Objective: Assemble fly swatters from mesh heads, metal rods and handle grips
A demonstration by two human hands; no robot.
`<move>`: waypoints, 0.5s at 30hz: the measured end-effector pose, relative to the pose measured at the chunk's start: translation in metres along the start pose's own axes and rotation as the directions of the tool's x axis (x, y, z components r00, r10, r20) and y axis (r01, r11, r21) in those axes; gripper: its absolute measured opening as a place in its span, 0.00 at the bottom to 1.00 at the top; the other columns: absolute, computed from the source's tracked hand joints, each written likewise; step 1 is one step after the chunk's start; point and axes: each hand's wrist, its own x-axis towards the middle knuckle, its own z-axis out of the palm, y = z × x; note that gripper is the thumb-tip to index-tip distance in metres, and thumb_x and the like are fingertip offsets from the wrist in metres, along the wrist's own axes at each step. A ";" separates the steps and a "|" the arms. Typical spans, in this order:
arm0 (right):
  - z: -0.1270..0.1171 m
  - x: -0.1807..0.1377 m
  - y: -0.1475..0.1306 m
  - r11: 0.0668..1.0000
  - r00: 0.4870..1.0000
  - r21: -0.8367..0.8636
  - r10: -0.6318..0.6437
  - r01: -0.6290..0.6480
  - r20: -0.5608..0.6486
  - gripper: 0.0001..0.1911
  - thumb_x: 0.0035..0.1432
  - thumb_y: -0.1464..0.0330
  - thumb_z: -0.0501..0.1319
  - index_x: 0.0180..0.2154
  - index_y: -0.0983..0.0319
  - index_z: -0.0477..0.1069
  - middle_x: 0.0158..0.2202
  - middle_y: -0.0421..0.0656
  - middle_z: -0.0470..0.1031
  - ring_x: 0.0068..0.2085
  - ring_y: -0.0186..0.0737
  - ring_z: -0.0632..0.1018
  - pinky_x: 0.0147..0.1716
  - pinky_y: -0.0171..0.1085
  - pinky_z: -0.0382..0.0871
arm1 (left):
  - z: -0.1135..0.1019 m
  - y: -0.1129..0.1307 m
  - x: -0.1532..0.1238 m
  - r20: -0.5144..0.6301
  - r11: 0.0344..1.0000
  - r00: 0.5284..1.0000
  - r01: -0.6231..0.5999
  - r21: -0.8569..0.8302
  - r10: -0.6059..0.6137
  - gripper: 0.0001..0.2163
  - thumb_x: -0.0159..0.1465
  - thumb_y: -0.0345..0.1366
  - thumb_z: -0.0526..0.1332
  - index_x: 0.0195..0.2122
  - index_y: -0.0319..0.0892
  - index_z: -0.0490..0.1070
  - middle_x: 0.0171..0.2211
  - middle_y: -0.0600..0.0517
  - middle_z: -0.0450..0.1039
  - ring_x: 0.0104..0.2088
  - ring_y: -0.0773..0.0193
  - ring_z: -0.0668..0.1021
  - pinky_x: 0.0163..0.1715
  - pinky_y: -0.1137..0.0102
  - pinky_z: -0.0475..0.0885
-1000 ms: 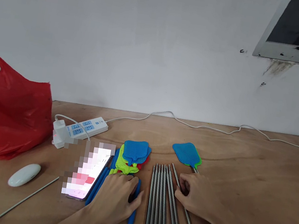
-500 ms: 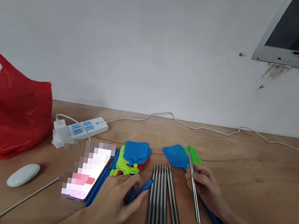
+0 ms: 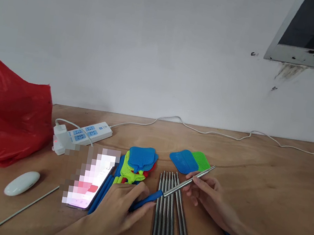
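The right hand (image 3: 206, 197) pinches a thin silver metal rod (image 3: 190, 181) in its fingertips. The rod is straight and shiny, and it slants down toward the left hand (image 3: 118, 210). The left hand closes thumb and fingers on a blue plastic handle sleeve (image 3: 146, 201), whose end meets the rod's lower tip. Between the two hands a row of similar steel rods (image 3: 169, 215) lies on the wooden table (image 3: 267, 190). Just beyond the right hand lie blue and green mesh swatter heads (image 3: 187, 161).
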 end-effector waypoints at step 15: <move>0.009 -0.013 0.004 0.944 0.959 -0.323 0.154 -0.071 0.238 0.16 0.53 0.57 0.71 0.41 0.59 0.82 0.27 0.43 0.81 0.26 0.32 0.77 0.28 0.31 0.73 | 0.003 0.007 0.001 0.044 0.998 0.997 -0.058 -0.007 0.059 0.13 0.72 0.42 0.56 0.31 0.44 0.63 0.23 0.57 0.74 0.21 0.67 0.76 0.21 0.75 0.64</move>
